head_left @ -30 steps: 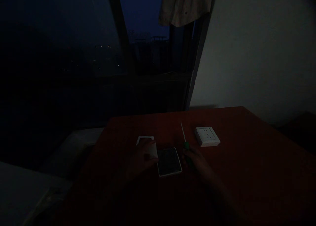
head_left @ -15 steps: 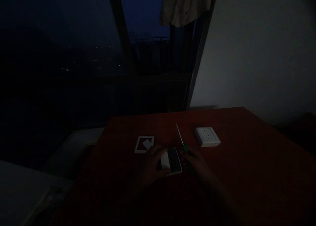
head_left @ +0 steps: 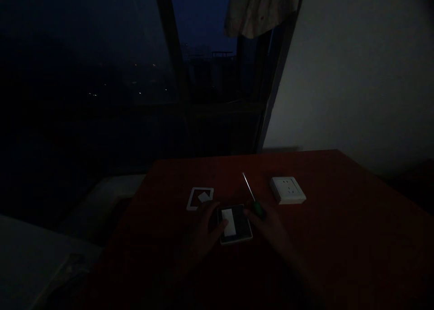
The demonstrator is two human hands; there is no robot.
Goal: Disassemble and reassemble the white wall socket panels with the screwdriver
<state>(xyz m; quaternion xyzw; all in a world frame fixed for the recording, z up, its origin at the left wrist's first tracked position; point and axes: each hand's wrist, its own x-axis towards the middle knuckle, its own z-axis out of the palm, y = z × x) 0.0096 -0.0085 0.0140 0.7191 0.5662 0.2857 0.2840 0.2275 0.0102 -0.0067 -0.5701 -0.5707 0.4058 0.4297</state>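
Observation:
A square white-rimmed wall box (head_left: 244,232) with a dark inside and a white strip (head_left: 230,223) lies on the table before me. At its left side is my left hand (head_left: 204,232), its thumb on the strip and a finger by the far left corner. My right hand (head_left: 271,226) keeps a screwdriver (head_left: 258,208) with a green handle in its grip, the metal shaft pointing away from me. The right thumb reaches to the box's right rim. Beyond my left hand lie a white square frame (head_left: 191,199) and a small white plate (head_left: 204,197). Dim light hides finger details.
A white socket (head_left: 288,190) on a box base stands to the right on the reddish table (head_left: 339,201). Dark windows rise behind the table, with a hanging cloth (head_left: 261,11) above. A pale wall (head_left: 356,75) borders the right side.
My left hand has shifted from across the box to its left side, uncovering the strip, with its thumb now on it. The right thumb has come to the box's rim. The view has shifted slightly.

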